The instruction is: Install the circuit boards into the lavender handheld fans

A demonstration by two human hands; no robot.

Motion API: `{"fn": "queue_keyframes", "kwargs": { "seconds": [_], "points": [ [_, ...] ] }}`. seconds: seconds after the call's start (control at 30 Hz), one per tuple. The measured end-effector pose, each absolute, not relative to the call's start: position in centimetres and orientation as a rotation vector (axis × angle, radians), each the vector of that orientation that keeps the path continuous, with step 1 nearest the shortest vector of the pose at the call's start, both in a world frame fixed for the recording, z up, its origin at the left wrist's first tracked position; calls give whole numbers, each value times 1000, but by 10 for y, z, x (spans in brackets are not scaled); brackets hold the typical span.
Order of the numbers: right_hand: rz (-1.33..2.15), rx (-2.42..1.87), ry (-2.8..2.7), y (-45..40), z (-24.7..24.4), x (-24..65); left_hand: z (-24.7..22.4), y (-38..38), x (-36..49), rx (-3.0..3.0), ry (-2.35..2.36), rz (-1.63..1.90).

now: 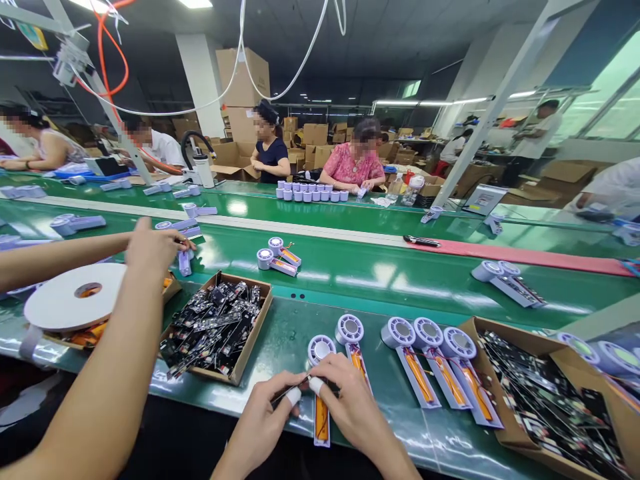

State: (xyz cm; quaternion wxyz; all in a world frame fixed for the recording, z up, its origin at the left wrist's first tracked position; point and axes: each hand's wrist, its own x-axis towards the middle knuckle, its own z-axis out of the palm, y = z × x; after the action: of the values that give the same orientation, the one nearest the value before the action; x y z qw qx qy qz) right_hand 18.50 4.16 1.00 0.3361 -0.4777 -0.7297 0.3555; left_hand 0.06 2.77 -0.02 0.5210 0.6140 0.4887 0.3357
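My left hand (263,420) and my right hand (350,397) meet at the table's front edge, fingers pinched together. Between the fingertips is a thin dark circuit board (281,393), mostly hidden by the fingers. White coverings wrap both thumbs. Just beneath lies a lilac handheld fan (321,348), its round head pointing away, an orange battery (321,419) in its open handle. A second open fan (350,328) lies beside it, partly behind my right hand. Three more open fans (429,333) with orange batteries rest side by side to the right.
Cardboard boxes of circuit boards stand left (265,313) and right (505,427). A co-worker's arms (120,333) reach in from the left, past a white tape roll (50,300). Fans (275,257) lie on the green conveyor belt (350,260). A box cutter (421,241) lies farther back. Several people sit opposite.
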Motion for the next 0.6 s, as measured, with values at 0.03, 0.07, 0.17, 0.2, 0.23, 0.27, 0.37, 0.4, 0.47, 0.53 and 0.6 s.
{"fn": "queue_keyframes", "kwargs": {
  "seconds": [0.03, 0.07, 0.17, 0.2, 0.23, 0.27, 0.37, 0.4, 0.47, 0.53, 0.6],
  "points": [
    [928, -1248, -1868, 41, 7, 187, 1, 28, 1, 1469, 1182, 804],
    [929, -1257, -1818, 40, 3, 190, 2, 28, 1, 1470, 1203, 801],
    [916, -1384, -1615, 33, -13, 205, 2, 24, 1, 1520, 1295, 760],
    [912, -1452, -1558, 29, -18, 211, 1, 23, 0, 1553, 1312, 737],
    [913, -1515, -1523, 25, -23, 215, -1, 21, -1, 1589, 1323, 716],
    [923, -1566, -1517, 20, -27, 218, -3, 19, -2, 1625, 1331, 699],
    [918, -1631, -1583, 8, -28, 218, -10, 17, -2, 1733, 1377, 704],
    [914, -1619, -1608, 6, -25, 215, -12, 17, -2, 1775, 1393, 713],
    [917, -1539, -1639, 7, -16, 207, -12, 18, 1, 1881, 1414, 691],
    [928, -1421, -1634, 11, -6, 200, -10, 18, 4, 2008, 1453, 562],
    [926, -1335, -1582, 17, 0, 194, -6, 18, 6, 2134, 1520, 366]
  ]
}}
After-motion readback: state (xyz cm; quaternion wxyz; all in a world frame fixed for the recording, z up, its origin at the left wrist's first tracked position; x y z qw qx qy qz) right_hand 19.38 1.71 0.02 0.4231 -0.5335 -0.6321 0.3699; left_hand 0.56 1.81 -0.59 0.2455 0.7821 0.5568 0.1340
